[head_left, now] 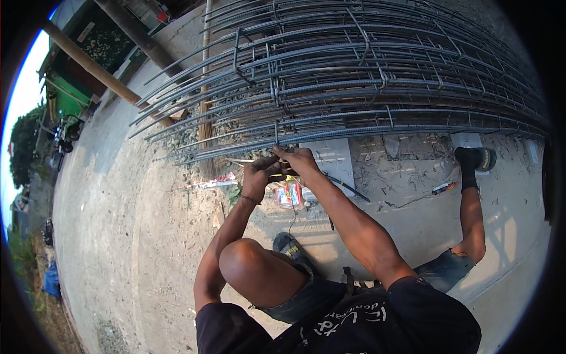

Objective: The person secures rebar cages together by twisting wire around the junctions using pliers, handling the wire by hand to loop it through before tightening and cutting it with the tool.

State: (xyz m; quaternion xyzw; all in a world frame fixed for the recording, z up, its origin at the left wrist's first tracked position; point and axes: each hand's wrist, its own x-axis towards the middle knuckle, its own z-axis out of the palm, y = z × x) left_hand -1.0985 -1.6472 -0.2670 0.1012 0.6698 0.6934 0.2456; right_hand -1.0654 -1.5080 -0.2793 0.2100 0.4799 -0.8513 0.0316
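My left hand (260,177) and my right hand (299,163) meet just below the lowest bar of a rebar cage (330,88). Both have their fingers curled in. The right fingertips reach the bar beside a stirrup (276,133). Anything pinched between the fingers is too small to make out. Under the hands lies a red, blue and white packet (289,194). A dark, slim tool (349,187) rests at the right forearm, partly hidden by it.
The cage's bar ends stick out to the left. Wooden poles (94,65) stand behind. A pale slab (337,158) lies under the cage's near side. My sandalled foot (289,245) is on the concrete floor (130,194); the other (474,158) is by the cage at right.
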